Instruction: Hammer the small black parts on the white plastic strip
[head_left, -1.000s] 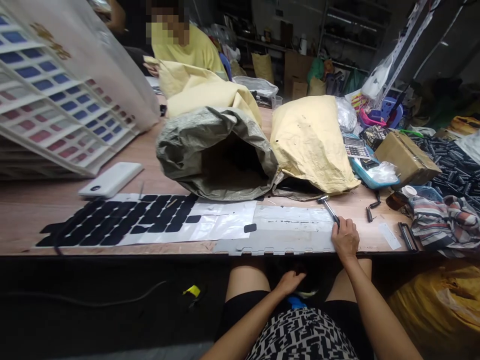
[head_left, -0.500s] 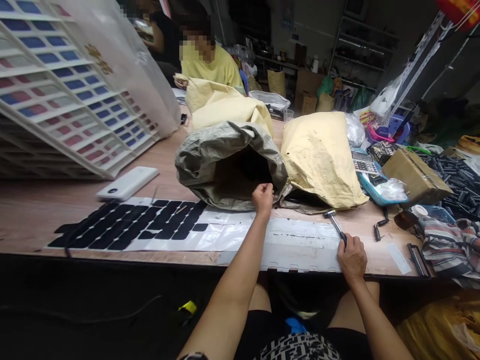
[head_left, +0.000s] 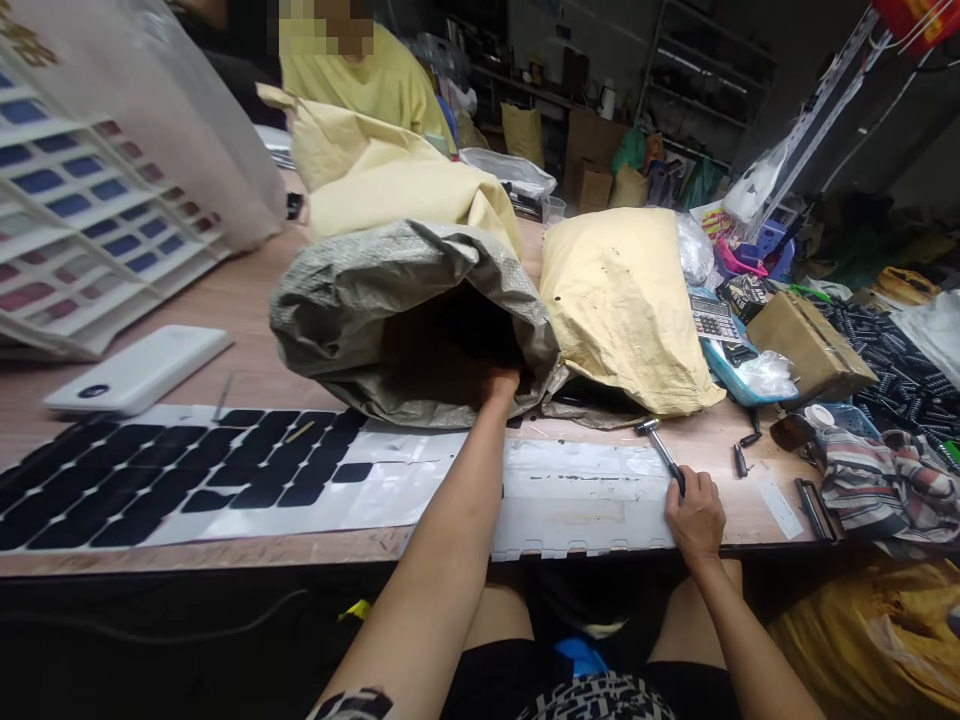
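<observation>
My left hand [head_left: 501, 382] reaches into the mouth of a grey woven sack [head_left: 330, 300] lying on its side; its fingers are hidden in the dark inside. My right hand [head_left: 697, 512] is wrapped round the black handle of a small hammer [head_left: 663, 450], whose metal head points away from me near a second, yellowish sack [head_left: 622, 300]. Between my arms lies a whitish flat plate [head_left: 577, 500] at the table's front edge. To its left, a white sheet [head_left: 405, 480] carries rows of black rounded pieces [head_left: 262, 470].
A white power bank [head_left: 142, 370] and a tilted plastic crate [head_left: 97, 200] are on the left. At right stand a cardboard box [head_left: 810, 345], a calculator [head_left: 714, 320], a striped cloth [head_left: 862, 480] and many black parts [head_left: 915, 365]. A person in yellow [head_left: 375, 80] sits opposite.
My left hand has moved from in front of the sack's opening into it. The view has shifted, so the table things appear further left. My right hand still holds the hammer.
</observation>
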